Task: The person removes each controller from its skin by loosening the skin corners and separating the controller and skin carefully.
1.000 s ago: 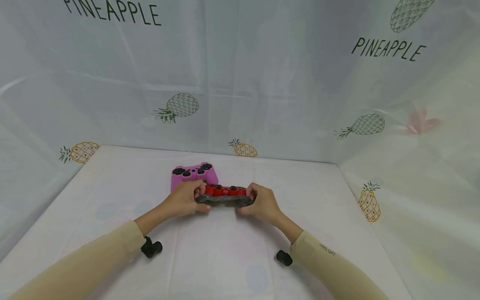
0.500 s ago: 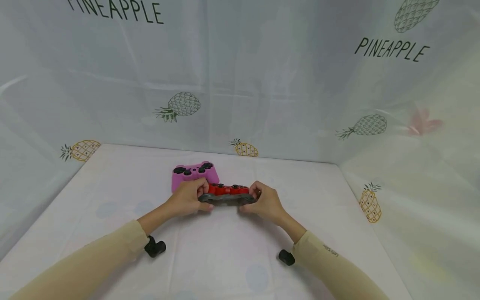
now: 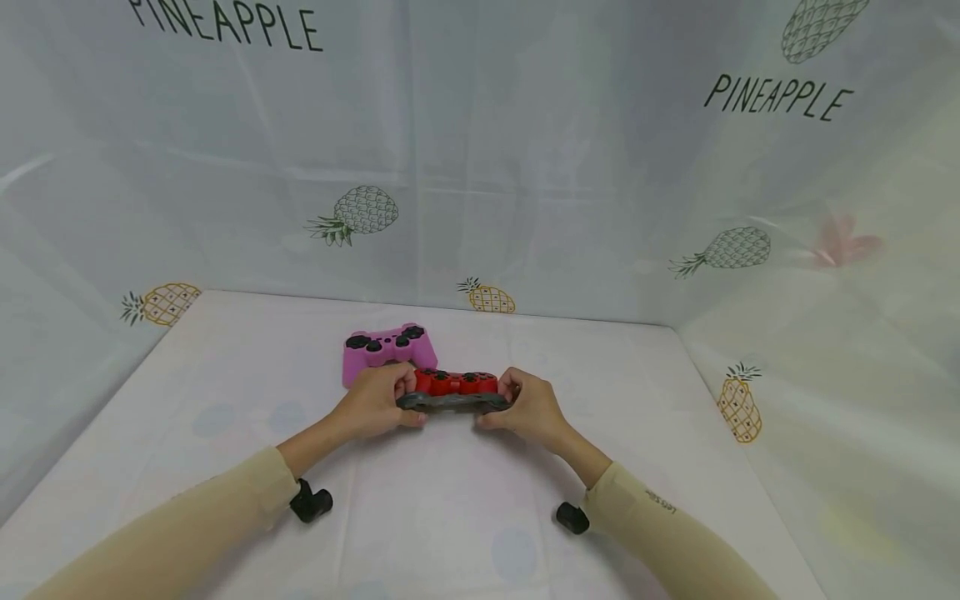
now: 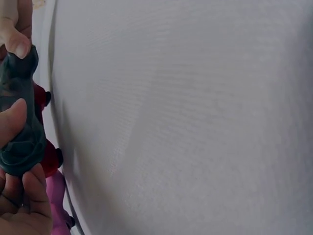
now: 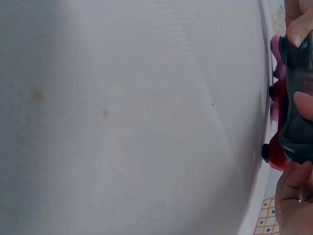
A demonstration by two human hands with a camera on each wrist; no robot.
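Note:
At mid-table I hold a red game controller with black sticks together with a dark grey, rubbery-looking cover on its near side. Folds show on the cover in the left wrist view. My left hand grips the left end, fingers curled over it, thumb underneath. The right end is held the same way by my right hand. Fingers hide both ends. Just beyond my left hand, a pink game controller lies on the table, its near edge partly hidden by that hand.
The table has a white cloth. Pineapple-printed sheets hang as walls behind and at the sides. A black wrist device sits at the left cuff and another black device at the right cuff.
Both hands have shifted slightly to the right with the red controller and dark cover between them. The grip looks the same, and the pink controller has stayed in place.

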